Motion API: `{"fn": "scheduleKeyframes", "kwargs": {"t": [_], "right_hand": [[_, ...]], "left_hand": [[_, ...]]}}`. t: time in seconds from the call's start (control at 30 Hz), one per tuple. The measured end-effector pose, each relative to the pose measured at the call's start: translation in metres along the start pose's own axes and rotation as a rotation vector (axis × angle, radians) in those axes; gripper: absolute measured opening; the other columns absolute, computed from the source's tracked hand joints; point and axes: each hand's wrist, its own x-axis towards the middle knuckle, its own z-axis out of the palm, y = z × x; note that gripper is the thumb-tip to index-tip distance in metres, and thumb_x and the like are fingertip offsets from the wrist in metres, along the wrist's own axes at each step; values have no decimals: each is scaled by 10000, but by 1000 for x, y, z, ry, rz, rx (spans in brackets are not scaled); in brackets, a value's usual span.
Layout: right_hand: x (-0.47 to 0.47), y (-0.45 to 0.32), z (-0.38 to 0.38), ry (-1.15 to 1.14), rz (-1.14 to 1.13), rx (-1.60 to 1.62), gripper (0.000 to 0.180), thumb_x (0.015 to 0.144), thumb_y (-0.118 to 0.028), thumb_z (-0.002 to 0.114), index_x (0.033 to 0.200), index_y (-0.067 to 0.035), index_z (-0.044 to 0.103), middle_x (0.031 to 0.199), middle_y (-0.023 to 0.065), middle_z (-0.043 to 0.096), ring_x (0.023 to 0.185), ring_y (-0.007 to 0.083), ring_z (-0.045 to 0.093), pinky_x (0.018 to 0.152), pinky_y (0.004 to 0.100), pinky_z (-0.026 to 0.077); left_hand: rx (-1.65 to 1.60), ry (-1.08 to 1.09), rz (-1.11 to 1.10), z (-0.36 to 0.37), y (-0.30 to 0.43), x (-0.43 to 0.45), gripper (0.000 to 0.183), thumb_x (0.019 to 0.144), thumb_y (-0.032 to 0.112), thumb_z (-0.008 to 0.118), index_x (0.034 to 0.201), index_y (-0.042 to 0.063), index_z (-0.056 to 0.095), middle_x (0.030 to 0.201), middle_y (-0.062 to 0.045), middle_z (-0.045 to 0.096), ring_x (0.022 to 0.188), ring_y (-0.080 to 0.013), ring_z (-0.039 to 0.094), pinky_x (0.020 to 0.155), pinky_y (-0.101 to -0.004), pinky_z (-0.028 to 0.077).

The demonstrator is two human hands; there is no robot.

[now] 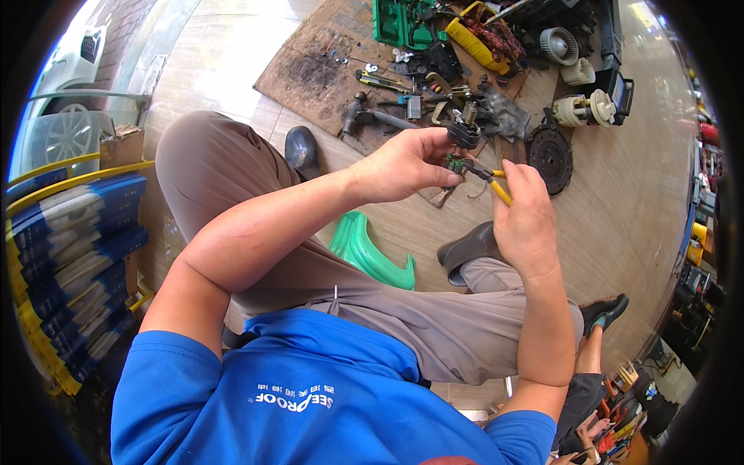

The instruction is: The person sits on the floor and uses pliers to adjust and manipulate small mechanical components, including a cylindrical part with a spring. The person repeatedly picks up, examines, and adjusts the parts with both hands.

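Note:
My left hand (410, 163) holds a small black part with a coil spring and green pieces (463, 133) between thumb and fingers. Closed around the yellow handles of pliers (499, 189), my right hand (526, 215) is just to the right. The dark jaws of the pliers are at the green pieces, near my left thumb; what exactly they grip cannot be told. Beyond my hands, a hammer (378, 119), a yellow-and-black utility knife (382, 81) and other tools lie on dirty cardboard (308, 75).
A green plastic stool (372, 253) is between my legs. Past the cardboard are a round dark disc (549, 157), a white blower wheel (558, 46) and a green tool case (389, 26). Blue boxes (75, 256) fill a yellow rack at left. Another person's shoe (607, 308) shows at right.

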Motion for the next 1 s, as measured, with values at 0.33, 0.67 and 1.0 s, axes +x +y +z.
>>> {"fn": "scheduleKeyframes", "kwargs": {"t": [0.33, 0.67, 1.0], "right_hand": [[2, -1, 2, -59, 11, 24, 470, 790, 53, 667, 1253, 70, 586, 1163, 203, 600, 1090, 388, 587, 952, 436, 488], [3, -3, 4, -61, 15, -23, 321, 860, -66, 684, 1168, 15, 642, 1052, 164, 631, 997, 364, 620, 858, 447, 512], [4, -6, 10, -68, 33, -200, 110, 872, -112, 657, 958, -56, 618, 936, 113, 613, 911, 320, 644, 754, 445, 540]], "left_hand": [[125, 40, 21, 1, 1, -1, 492, 873, -113, 652, 1337, 35, 586, 1259, -23, 644, 1104, -87, 572, 957, -288, 509], [344, 141, 7, 5, -1, -2, 432, 892, -127, 637, 1298, 14, 595, 1189, -52, 678, 1096, -134, 644, 975, -297, 535], [359, 189, 28, 4, -4, -1, 434, 863, -107, 673, 1271, 33, 620, 1148, -43, 698, 1032, -114, 643, 934, -289, 540]]}}
